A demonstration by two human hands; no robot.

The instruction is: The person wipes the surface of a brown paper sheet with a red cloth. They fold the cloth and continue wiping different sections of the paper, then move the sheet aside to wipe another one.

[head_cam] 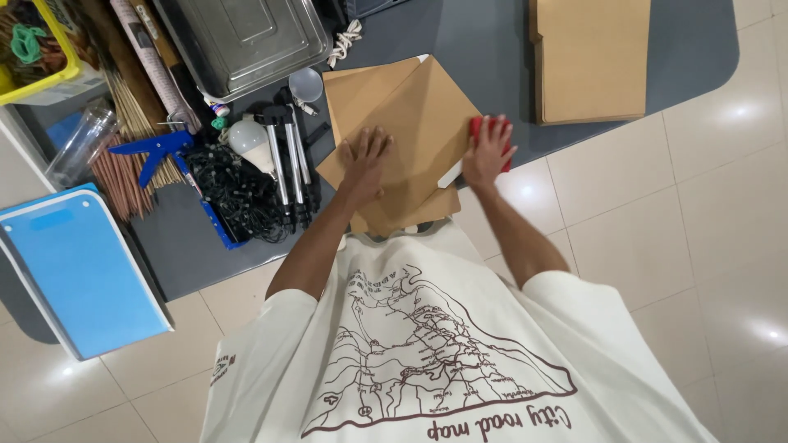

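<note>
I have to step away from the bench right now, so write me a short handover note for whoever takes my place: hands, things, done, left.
Left hand: open, flat on the folded brown paper sheet, pinning it to the dark grey table.
Right hand: closed on a small red tool at the sheet's right edge; a white part sticks out below the hand.
Stack of plain brown sheets: on the table to the right, untouched.
Done: one sheet lies folded into angled flaps.
Left: the crease under the right hand looks only partly pressed; the stack appears unfolded.
</note>
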